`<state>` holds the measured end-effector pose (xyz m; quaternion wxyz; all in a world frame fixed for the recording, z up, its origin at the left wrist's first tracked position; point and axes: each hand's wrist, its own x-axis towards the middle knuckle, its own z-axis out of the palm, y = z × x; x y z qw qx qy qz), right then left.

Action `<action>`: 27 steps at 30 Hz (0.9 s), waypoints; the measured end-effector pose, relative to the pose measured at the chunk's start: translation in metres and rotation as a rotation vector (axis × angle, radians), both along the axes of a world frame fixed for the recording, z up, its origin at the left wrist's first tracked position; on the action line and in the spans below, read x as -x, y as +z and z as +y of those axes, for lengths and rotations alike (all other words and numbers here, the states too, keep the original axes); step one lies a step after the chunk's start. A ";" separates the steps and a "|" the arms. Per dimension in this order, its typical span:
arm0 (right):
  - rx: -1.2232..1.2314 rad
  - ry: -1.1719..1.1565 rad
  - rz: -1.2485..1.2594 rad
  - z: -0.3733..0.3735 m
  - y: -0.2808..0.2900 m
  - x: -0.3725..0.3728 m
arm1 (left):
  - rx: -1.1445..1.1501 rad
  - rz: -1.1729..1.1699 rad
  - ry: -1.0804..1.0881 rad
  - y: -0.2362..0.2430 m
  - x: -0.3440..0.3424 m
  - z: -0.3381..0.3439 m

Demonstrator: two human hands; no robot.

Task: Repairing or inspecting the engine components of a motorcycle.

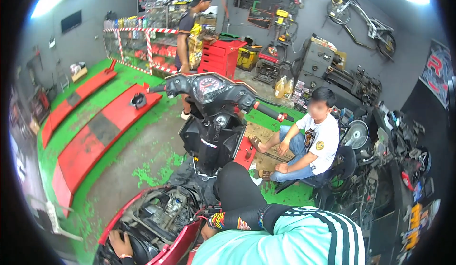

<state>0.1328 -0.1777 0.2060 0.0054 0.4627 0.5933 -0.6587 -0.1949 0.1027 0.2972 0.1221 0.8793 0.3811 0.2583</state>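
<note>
My left hand (120,244) lies on the black inner part at the rear of a red scooter body (178,246), with its fingers spread. The scooter's seat area is uncovered, showing the engine and frame parts (166,212). My right hand (207,231), below a patterned black arm sleeve, is at the right side of this open bay beside a red cable (203,217). My mint shirt and the body panel partly hide its fingers. Farther ahead stand the scooter's handlebar and gauge cluster (209,85), with the black front cover (209,141) below.
A person in a white shirt (320,137) sits at the right, hands on the legs. Another person (186,42) stands by a red tool cabinet (219,58). Red ramps (104,127) lie at the left. A fan (357,134) and scooter parts crowd the right side.
</note>
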 end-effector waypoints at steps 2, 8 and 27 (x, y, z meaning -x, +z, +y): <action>-0.012 -0.068 -0.013 0.000 0.003 -0.005 | 0.043 0.049 0.019 0.014 -0.003 -0.004; -0.108 -0.337 -0.026 0.003 0.015 -0.019 | -0.015 0.277 0.041 0.036 -0.003 -0.015; -0.666 -1.892 1.299 -0.071 0.145 -0.224 | 0.011 0.122 0.054 0.017 -0.009 -0.007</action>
